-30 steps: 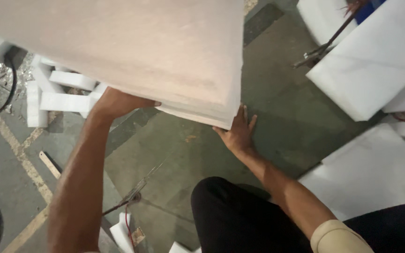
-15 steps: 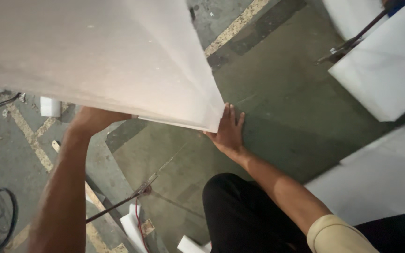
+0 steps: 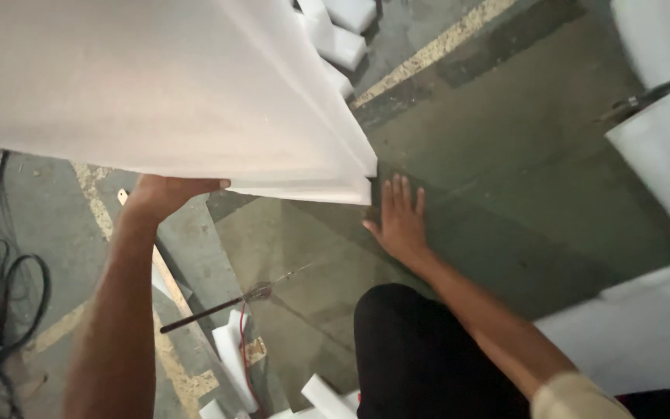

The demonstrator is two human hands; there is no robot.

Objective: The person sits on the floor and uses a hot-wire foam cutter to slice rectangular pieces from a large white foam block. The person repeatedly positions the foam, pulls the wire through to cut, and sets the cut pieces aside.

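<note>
Foam sheets, a thick stack of large white flexible layers (image 3: 157, 85), fill the upper left of the view, raised off the floor and tilted, with one corner jutting toward the middle.

At the far left, black cables (image 3: 1, 295) coil on the grey concrete floor (image 3: 521, 155) beside a faded yellow painted line (image 3: 91, 194). The left hand (image 3: 166, 194) sits under the stack's lower edge, palm up, fingers curled against the underside and carrying it alone. That is the weak point: the hold is near one edge of a wide, limp load, so the layers could sag, slide apart or tip off the fingers.

Below the hand, a thin dark metal rod (image 3: 211, 306) lies across the floor next to small white foam offcuts (image 3: 234, 357). If the stack drops, it lands on these, and the rod's tip could dent or pierce the soft foam.

Toward the middle, the right hand (image 3: 401, 221) lies flat and open on the floor, fingers spread, gripping nothing, just beside the stack's corner but apart from it. It props the body, so it cannot quickly catch a slip.

At the right edge, big white foam blocks (image 3: 661, 155) stand well apart; a swinging sheet might brush them.
</note>
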